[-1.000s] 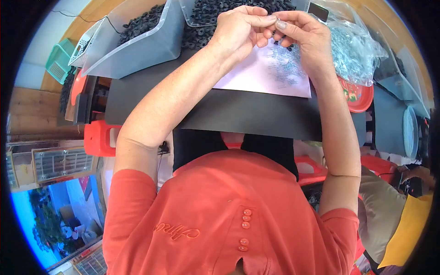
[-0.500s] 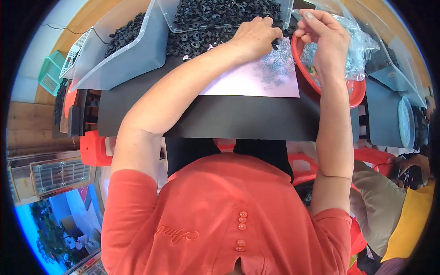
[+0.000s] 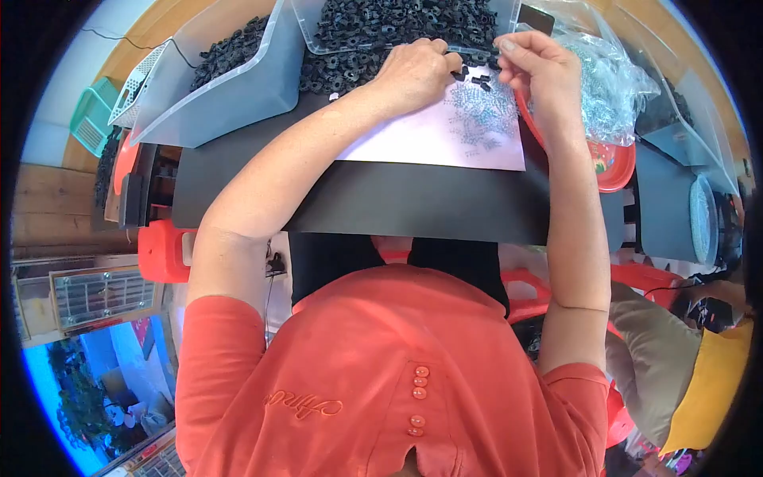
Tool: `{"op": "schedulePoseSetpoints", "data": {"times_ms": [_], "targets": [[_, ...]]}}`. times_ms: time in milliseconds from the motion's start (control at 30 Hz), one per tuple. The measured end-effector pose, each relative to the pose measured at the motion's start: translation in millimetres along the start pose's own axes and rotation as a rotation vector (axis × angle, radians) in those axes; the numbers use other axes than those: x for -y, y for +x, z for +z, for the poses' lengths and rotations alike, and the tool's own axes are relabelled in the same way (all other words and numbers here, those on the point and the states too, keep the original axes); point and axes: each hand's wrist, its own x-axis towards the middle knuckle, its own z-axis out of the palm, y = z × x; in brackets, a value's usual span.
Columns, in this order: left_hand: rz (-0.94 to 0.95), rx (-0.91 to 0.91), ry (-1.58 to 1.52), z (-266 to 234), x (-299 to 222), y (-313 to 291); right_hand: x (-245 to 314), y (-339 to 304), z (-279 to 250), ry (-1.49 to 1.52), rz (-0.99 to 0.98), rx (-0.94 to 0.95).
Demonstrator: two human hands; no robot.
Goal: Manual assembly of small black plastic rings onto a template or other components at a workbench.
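From the head view, I see a person in a red shirt (image 3: 350, 342) bent over a black table (image 3: 413, 199). I take the white sheet (image 3: 421, 143) as the dial, with twelve pointing straight away from the person.

The left hand (image 3: 417, 71) is at eleven o'clock, over the sheet's far edge, fingers curled down with the fingertips beside a few black pieces (image 3: 481, 82); I cannot tell whether it grips one. The right hand (image 3: 547, 75) is raised at two o'clock, thumb and forefinger brought together, the other fingers folded in. Anything between those tips is too small for me to make out.

Tiny silvery bits (image 3: 481, 115) lie scattered on the sheet toward one o'clock, just nearer the person than the loose black pieces. A heap (image 3: 342, 73) of the same black pieces spreads at eleven, against a clear bin (image 3: 517, 12) full of them at twelve. Another bin (image 3: 222, 107), also holding black pieces, is at ten. Between two and three, a clear bag (image 3: 616, 91) of silvery bits sits in a red basin (image 3: 624, 171), partly behind the right forearm.
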Motion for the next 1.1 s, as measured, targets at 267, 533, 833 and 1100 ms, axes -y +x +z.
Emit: {"op": "schedulePoseSetpoints", "data": {"times_ms": [267,533,833,1100], "targets": [[-0.015,-0.020,-0.032,-7,-5,-10,-6,-1,5,-0.112,0.049,0.067],[-0.074,-0.157,-0.172,-8,-6,-14,-8,-6,15,-0.098,-0.017,0.093],[-0.825,-0.041,-1.585,-57,-26,-36,-15,-27,46,-0.148,-0.216,0.170],[-0.860,-0.238,-1.768,-63,-27,-49,-14,-34,52,-0.127,-0.160,0.226]]}}
